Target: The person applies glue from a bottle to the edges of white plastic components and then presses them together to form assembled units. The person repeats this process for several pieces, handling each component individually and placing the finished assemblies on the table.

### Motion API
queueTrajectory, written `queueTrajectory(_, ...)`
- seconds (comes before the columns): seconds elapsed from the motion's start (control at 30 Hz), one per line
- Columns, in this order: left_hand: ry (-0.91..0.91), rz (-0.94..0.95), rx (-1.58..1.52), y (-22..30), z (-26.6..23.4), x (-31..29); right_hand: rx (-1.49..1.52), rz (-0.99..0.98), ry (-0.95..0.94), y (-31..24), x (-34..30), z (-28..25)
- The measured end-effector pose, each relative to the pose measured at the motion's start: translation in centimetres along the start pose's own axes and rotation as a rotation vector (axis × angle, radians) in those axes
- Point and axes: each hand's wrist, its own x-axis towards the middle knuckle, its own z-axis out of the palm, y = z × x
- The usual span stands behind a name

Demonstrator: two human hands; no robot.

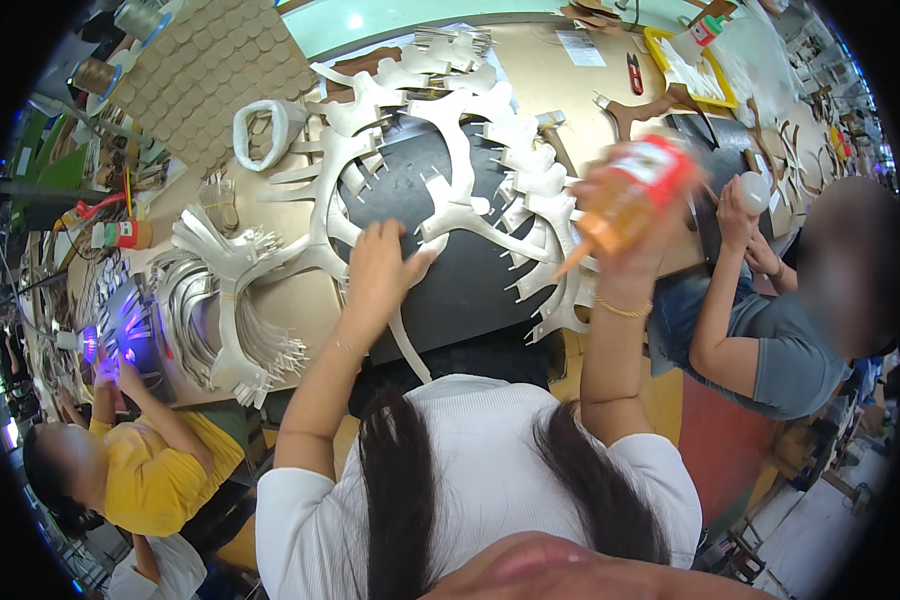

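Observation:
Raised over the right part of the table, my right hand (pixel 650 248) is closed round a squeeze bottle (pixel 642 190) of orange-amber liquid with a red-and-white label. It is tilted, its pointed orange nozzle downward and left; motion blurs both. My left hand (pixel 378 270) rests over the black mat (pixel 470 310), thumb apart from the fingers, touching a white leather-like piece whose narrow strip (pixel 406 345) runs down past the table edge. Right of it lies a branched white piece (pixel 460 205) with small metal-like prongs. The left fingertips are partly hard to make out.
Overlapping white pieces (pixel 545 190) line the mat's right side; bundled ones (pixel 232 310) lie left. A white roll (pixel 265 135), a sheet of round tan cut-outs (pixel 210 80), red snips (pixel 635 73) and a yellow tray (pixel 725 85) are farther back. Co-workers sit on both sides.

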Motion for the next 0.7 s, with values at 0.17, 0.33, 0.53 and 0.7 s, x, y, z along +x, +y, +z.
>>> queueTrajectory(0.17,-0.043,-0.078,0.055,0.7,1.2,-3.4,-0.164,0.317,0.273,9.7,-0.6,-2.6)
queueTrajectory(0.33,-0.202,-0.123,-0.028,0.8,-0.4,-2.4,-0.241,0.294,0.309,12.1,-1.1,-4.5)
queueTrajectory(0.53,-0.267,-0.087,0.018,2.8,-7.2,-2.9,-0.245,0.291,0.278,11.9,-1.1,-4.7)
queueTrajectory(0.7,-0.052,-0.264,-0.409,3.3,-13.6,-4.8,-0.192,0.339,0.340,11.2,-1.1,-3.9)
